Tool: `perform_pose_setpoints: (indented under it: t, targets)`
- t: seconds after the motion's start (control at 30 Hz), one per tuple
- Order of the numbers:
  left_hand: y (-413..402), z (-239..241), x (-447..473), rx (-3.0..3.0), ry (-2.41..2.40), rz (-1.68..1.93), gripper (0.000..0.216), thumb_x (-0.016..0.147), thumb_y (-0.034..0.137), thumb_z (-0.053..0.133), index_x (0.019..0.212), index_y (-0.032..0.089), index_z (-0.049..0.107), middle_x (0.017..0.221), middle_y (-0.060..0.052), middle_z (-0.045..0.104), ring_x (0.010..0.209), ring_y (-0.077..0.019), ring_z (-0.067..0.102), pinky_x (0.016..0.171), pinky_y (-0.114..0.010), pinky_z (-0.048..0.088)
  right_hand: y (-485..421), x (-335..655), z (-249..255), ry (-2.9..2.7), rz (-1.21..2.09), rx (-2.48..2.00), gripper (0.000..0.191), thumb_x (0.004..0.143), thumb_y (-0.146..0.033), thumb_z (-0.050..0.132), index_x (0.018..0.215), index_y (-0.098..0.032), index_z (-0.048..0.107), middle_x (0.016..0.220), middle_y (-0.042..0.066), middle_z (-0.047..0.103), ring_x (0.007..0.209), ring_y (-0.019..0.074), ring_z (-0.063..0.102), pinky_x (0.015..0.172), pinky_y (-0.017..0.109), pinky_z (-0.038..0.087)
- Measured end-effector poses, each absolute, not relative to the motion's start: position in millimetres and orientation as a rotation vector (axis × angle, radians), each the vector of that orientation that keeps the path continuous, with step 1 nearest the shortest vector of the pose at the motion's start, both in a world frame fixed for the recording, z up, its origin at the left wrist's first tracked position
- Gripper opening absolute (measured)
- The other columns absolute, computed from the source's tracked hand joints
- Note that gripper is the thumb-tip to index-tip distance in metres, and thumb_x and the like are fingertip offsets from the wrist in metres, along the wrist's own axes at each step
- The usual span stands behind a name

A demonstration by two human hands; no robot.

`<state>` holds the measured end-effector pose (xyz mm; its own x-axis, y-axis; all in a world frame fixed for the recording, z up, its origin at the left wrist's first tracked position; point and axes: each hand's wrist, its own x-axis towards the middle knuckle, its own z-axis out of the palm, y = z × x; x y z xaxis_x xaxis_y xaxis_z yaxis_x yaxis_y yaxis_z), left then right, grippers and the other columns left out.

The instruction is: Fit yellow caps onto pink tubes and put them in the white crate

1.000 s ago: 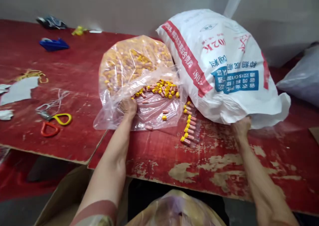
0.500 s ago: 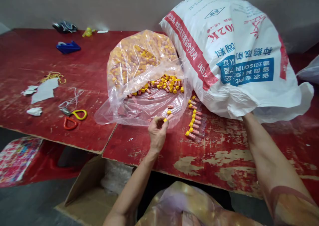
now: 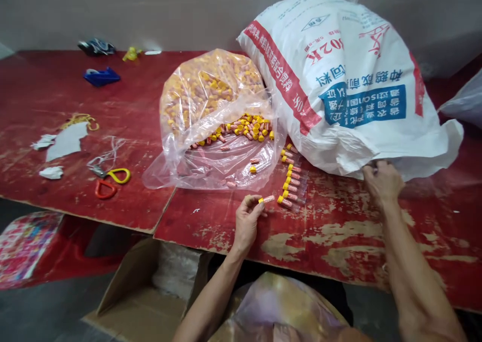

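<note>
My left hand (image 3: pixel 246 221) pinches a small yellow-capped tube (image 3: pixel 268 199) filled with pink bits, held just above the red table. To its right lies a column of similar tubes (image 3: pixel 292 184), each in a clear sleeve. Behind it, an open clear plastic bag (image 3: pixel 169 166) is full of such tubes, with a few loose ones near its mouth. My right hand (image 3: pixel 383 182) is at the lower opening of a big white woven sack (image 3: pixel 354 146). Its fingers are curled, and whatever lies between them is too small or hidden to make out.
On the left of the table (image 3: pixel 214 221) lie scissors (image 3: pixel 113 179), white paper scraps (image 3: pixel 68 141), yellow rubber bands (image 3: pixel 81 120) and a blue tape dispenser (image 3: pixel 101 77). An open cardboard box (image 3: pixel 131 302) stands below the front edge. Another plastic bag (image 3: pixel 465 101) is at far right.
My left hand has moved right and toward me with the tube, away from the clear bag's mouth. My right hand has come out from inside the sack to its edge.
</note>
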<state>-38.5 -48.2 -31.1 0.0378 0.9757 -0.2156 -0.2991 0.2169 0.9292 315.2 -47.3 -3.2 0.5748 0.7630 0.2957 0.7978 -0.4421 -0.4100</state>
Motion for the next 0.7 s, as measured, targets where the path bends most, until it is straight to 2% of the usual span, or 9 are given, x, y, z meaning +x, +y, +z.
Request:
perform_pose_setpoints:
  t: [0.17,0.23,0.4,0.5,0.6,0.7]
  targets:
    - [-63.3,-20.3,-7.1,0.825,0.913,1.025,0.026,0.070,0.030,0.073,0.091,0.017,0.063,0.084,0.000,0.062,0.064,-0.0089,0.057,0.058,-0.022,0.050,-141.2,264.0,-13.4,-1.227,0.813,-1.744,0.038,0.085,-0.044,0.057,0.112,-0.019,0.063,0.108,0.009,0.064,0.099,0.0224,0.061,0.083,0.033,0.048]
    - [-71.2,-12.1,6.1,0.821,0.874,0.962,0.027,0.068,0.031,0.075,0.088,0.017,0.063,0.085,0.000,0.063,0.063,-0.0084,0.056,0.059,-0.022,0.050,-153.9,238.4,-11.0,-1.305,0.969,-1.638,0.035,0.084,-0.044,0.059,0.110,-0.021,0.065,0.108,0.007,0.065,0.098,0.0217,0.062,0.083,0.033,0.049]
    - [-85.7,-3.5,15.3,0.810,0.858,0.839,0.028,0.065,0.035,0.077,0.081,0.017,0.063,0.069,0.002,0.061,0.058,-0.0092,0.054,0.059,-0.023,0.049,-140.4,200.2,-2.1,-1.471,0.925,-1.482,0.029,0.086,-0.039,0.057,0.107,-0.021,0.068,0.102,0.005,0.065,0.093,0.0198,0.061,0.081,0.031,0.050]
    - [-90.0,-7.3,9.0,0.882,0.921,0.887,0.026,0.069,0.037,0.074,0.084,0.018,0.068,0.078,-0.001,0.064,0.062,-0.0115,0.058,0.061,-0.026,0.051,-132.5,185.2,-6.6,-1.539,0.926,-1.447,0.029,0.088,-0.037,0.055,0.108,-0.019,0.066,0.103,0.007,0.065,0.094,0.0200,0.062,0.081,0.032,0.051]
    - [-95.6,-11.3,3.5,1.099,0.992,1.001,0.020,0.079,0.034,0.066,0.091,0.021,0.073,0.087,-0.004,0.065,0.077,-0.0148,0.061,0.074,-0.029,0.051,-133.1,165.0,-18.0,-1.589,0.822,-1.453,0.028,0.090,-0.034,0.051,0.111,-0.019,0.062,0.108,0.008,0.063,0.099,0.0196,0.061,0.088,0.033,0.050]
    - [-103.3,-12.9,0.8,1.302,1.034,1.070,0.024,0.089,0.031,0.053,0.100,0.024,0.073,0.091,-0.005,0.065,0.088,-0.0159,0.060,0.085,-0.029,0.048,-137.3,142.0,-29.7,-1.554,0.653,-1.472,0.026,0.092,-0.032,0.050,0.112,-0.018,0.059,0.110,0.008,0.062,0.102,0.0192,0.060,0.089,0.031,0.049]
